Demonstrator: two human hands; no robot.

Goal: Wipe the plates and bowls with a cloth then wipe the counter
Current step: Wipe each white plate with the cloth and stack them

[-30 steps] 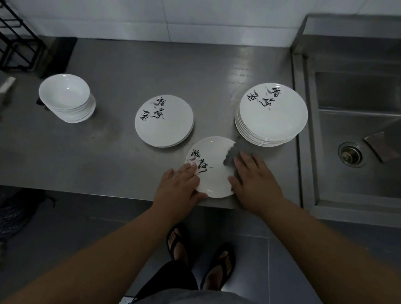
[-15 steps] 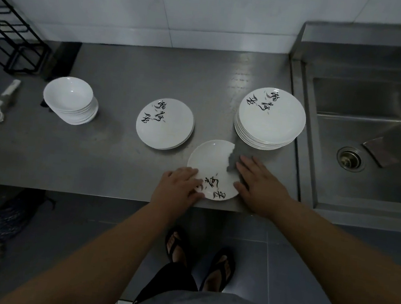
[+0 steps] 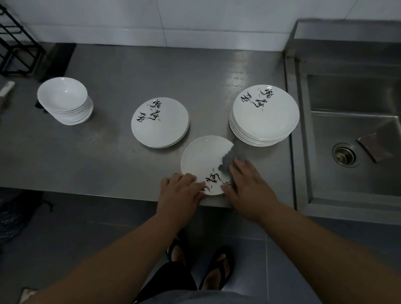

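Plate at the worktop's near edge: your left hand grips its rim, your right hand lies flat, pressing the cloth beneath it. Mid-wipe, I'd say; next, sweep the cloth towards your left hand.

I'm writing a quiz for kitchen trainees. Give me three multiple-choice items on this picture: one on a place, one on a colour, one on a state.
1. Where does the tallest plate stack stand?
A) beside the sink
B) on the floor
C) inside the sink

2. What colour is the cloth?
A) red
B) grey
C) yellow

3. What is the left hand doing?
A) gripping the near rim of the single plate
B) lifting a cup
C) hanging free

Answers:
1 A, the stack stands right next to the sink's edge.
2 B, grey fabric shows from under the right hand.
3 A, its fingers curl over that plate's rim.
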